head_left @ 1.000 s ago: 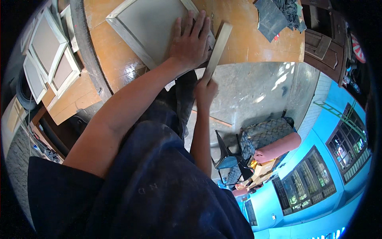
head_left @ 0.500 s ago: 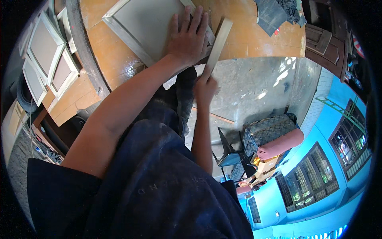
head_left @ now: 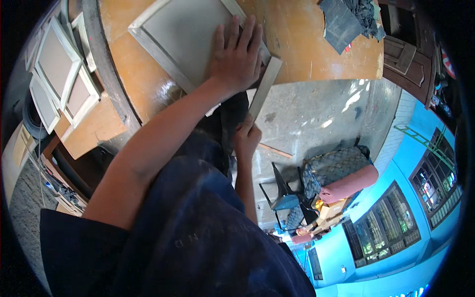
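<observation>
A framed wooden panel (head_left: 185, 42) with a pale grey centre lies on the orange-brown tabletop (head_left: 297, 49), its near corner at the table's edge. Fingers spread, my left hand (head_left: 236, 62) presses flat on the panel's right side and holds nothing. My right hand (head_left: 246, 138) is closed round the lower end of a flat wooden bar (head_left: 265, 89). The bar slants up and right, its upper part against the panel's near right edge. Whether the bar has anything on its underside is hidden.
More framed panels (head_left: 62, 62) lean stacked at the left, past a dark beam (head_left: 111, 64). Black scraps (head_left: 341, 24) lie on the table's far right. On the concrete floor stand a black chair (head_left: 284, 198) and a patterned bundle with a pink roll (head_left: 349, 184).
My right hand has drawn the wooden bar back toward my body, down and slightly left. My left hand stays on the panel. The whole view has shifted a little.
</observation>
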`<state>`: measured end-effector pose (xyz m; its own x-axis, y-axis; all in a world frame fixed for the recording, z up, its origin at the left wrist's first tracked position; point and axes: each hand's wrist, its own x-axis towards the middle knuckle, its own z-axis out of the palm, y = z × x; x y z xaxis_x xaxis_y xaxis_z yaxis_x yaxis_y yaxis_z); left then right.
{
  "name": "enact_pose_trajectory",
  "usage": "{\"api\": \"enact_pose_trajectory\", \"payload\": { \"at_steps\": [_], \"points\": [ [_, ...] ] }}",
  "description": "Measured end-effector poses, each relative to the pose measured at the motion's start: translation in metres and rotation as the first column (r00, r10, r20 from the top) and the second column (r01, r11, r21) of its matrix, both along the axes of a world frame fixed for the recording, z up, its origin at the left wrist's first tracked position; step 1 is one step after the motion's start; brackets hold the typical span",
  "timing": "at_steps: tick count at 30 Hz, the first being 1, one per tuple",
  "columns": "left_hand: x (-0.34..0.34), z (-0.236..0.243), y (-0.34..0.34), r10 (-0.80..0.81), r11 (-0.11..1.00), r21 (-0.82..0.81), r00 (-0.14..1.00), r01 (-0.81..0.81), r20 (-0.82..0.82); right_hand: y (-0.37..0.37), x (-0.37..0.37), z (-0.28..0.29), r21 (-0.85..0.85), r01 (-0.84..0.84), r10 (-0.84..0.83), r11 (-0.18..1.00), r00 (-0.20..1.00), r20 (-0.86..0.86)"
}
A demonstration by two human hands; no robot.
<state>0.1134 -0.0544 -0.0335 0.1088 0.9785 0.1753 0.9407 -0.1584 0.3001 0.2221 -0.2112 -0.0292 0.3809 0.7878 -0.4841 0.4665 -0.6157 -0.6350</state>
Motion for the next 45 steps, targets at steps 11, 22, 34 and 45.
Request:
{"api": "enact_pose_trajectory", "payload": {
  "at_steps": [11, 22, 34, 45],
  "points": [
    [-0.002, 0.0, -0.002, -0.022, 0.996, -0.087, 0.999, 0.025, 0.028, -0.001, -0.01, 0.015, 0.051, 0.062, -0.061, 0.997, 0.998, -0.029],
    [-0.002, -0.004, 0.001, -0.034, 0.997, -0.066, 0.999, 0.035, 0.019, 0.007, -0.001, 0.005, 0.023, 0.051, -0.05, 0.998, 0.998, -0.036],
    [0.0, -0.001, 0.001, -0.032, 0.995, -0.09, 0.999, 0.033, 0.007, 0.0, -0.004, 0.009, -0.021, 0.025, -0.025, 0.999, 0.999, -0.033],
    [0.0, 0.002, 0.004, -0.026, 0.998, -0.058, 1.0, 0.027, 0.009, 0.003, -0.01, -0.001, 0.088, 0.064, -0.063, 0.994, 0.998, -0.013]
  ]
}}
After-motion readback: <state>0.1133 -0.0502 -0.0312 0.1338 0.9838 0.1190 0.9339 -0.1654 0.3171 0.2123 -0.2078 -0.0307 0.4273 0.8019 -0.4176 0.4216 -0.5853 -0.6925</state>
